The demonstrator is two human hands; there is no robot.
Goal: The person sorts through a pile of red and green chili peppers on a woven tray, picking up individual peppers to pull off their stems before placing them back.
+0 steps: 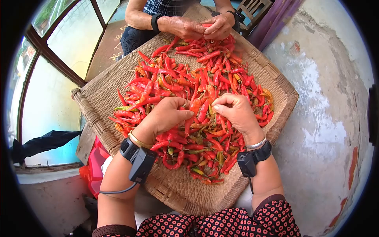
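Note:
Red chili peppers (173, 81), with some orange and green ones among them, lie heaped in a woven basket tray (106, 87). Over the middle of the heap, my left hand (167, 115) is closed, thumb and fingers around a red chili pepper (196, 106). Close by on the right, my right hand (238, 113) pinches thumb against forefinger beside that pepper. Whatever sits between those fingertips is too small to make out. Both wrists carry a bangle and a strapped black device.
Across the tray, another person's hands (201, 28) hold a red pepper at its far edge. A worn plaster wall (316, 118) rises on the right, and a framed window (51, 102) on the left. A red plastic object (96, 170) is below the tray's left side.

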